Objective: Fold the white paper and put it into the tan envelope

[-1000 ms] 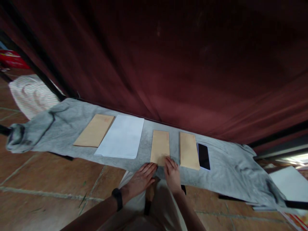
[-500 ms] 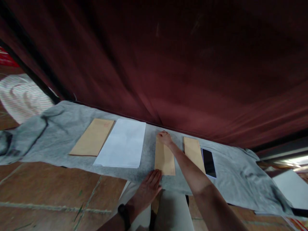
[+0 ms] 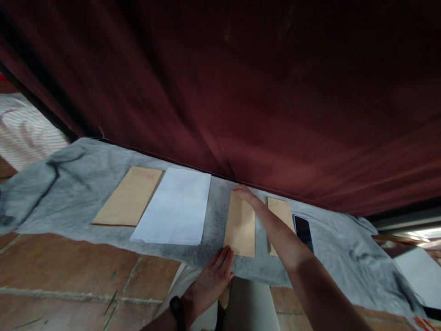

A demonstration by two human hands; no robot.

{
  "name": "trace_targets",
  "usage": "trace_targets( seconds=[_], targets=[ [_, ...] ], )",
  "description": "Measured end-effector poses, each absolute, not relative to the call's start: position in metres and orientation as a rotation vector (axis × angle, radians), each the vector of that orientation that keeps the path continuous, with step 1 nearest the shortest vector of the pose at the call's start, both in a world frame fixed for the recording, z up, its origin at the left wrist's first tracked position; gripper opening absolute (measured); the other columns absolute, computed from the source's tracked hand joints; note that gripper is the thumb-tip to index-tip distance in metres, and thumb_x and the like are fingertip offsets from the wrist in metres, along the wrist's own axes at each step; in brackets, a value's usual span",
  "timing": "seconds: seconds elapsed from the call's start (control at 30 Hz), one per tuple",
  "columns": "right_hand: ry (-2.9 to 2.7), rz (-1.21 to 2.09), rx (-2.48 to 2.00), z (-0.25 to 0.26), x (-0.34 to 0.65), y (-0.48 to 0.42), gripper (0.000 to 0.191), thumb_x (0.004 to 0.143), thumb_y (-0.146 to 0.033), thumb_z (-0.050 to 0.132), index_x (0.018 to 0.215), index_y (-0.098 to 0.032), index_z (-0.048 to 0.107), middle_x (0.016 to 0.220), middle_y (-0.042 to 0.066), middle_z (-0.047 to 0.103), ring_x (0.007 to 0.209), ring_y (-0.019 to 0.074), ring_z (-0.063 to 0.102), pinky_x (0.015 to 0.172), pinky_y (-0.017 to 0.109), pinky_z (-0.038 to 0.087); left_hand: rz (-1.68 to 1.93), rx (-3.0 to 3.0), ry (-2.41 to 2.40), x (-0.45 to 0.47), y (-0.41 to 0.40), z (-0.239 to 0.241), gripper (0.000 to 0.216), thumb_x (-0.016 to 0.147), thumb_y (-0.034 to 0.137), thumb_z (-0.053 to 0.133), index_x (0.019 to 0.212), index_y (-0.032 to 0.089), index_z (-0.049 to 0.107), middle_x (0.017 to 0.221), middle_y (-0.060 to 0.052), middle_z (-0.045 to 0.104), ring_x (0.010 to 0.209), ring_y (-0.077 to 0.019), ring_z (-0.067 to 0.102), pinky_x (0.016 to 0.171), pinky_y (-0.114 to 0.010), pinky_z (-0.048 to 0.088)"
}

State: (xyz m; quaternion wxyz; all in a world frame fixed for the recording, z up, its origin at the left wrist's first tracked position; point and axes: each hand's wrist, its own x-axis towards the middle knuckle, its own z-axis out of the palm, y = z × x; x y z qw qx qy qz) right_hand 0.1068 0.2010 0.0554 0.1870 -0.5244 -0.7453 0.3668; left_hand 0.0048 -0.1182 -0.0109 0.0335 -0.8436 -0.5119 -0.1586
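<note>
A brown paper envelope [image 3: 240,230] lies flat on a grey cloth [image 3: 215,220] in front of me. My left hand [image 3: 215,275], wearing a dark wristband, rests with fingers stretched out at the envelope's near left corner. At its far edge, my right hand [image 3: 244,192] lies on the paper, fingers extended toward the left. To the left are a white stack of paper [image 3: 174,207] and a larger pile of brown envelopes [image 3: 129,197]. Right of the middle envelope, partly behind my right forearm, is another narrow brown envelope stack [image 3: 280,209].
A smartphone [image 3: 303,232] lies right of the narrow stack. Dark red fabric [image 3: 220,92] rises behind the cloth. Tiled floor [image 3: 79,266] shows below it. Striped cloth [image 3: 27,131] sits at far left, and a white sheet [image 3: 420,273] at far right.
My right hand has gone from curled to flatter at the envelope's far edge. My left hand stays at the near corner. The view has shifted slightly.
</note>
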Motion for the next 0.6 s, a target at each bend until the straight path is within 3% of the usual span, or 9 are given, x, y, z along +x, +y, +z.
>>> trace_targets(
  seconds=[0.2, 0.4, 0.6],
  targets=[
    [-2.102, 1.005, -1.579, 0.055, 0.108, 0.207, 0.017, 0.079, -0.023, 0.067, 0.063, -0.018, 0.070, 0.058, -0.002, 0.065, 0.057, 0.0152, 0.060, 0.058, 0.025, 0.049, -0.536, -2.616, -1.638, 0.007, -0.113, -0.005, 0.065, 0.094, 0.045, 0.064, 0.144, 0.006, 0.049, 0.143, -0.019, 0.059, 0.138, -0.0295, 0.052, 0.112, -0.040, 0.044],
    [-2.054, 0.801, -1.566, 0.062, 0.093, 0.206, 0.016, 0.076, -0.015, 0.069, 0.062, -0.022, 0.071, 0.074, -0.001, 0.074, 0.085, 0.0182, 0.069, 0.084, 0.027, 0.053, -0.482, -2.598, -1.692, 0.013, -0.117, -0.002, 0.068, 0.093, 0.047, 0.065, 0.145, 0.007, 0.048, 0.144, -0.021, 0.057, 0.138, -0.0311, 0.051, 0.112, -0.041, 0.044],
    [-1.927, 0.680, -1.479, 0.061, 0.125, 0.132, 0.028, 0.096, -0.024, 0.048, 0.098, -0.021, 0.076, 0.108, 0.007, 0.077, 0.107, 0.0197, 0.069, 0.098, 0.033, 0.053, -0.395, -2.507, -1.682, 0.018, -0.118, -0.009, 0.067, 0.099, 0.054, 0.052, 0.147, 0.007, 0.050, 0.145, -0.020, 0.056, 0.137, -0.0302, 0.050, 0.112, -0.043, 0.041]
  ],
)
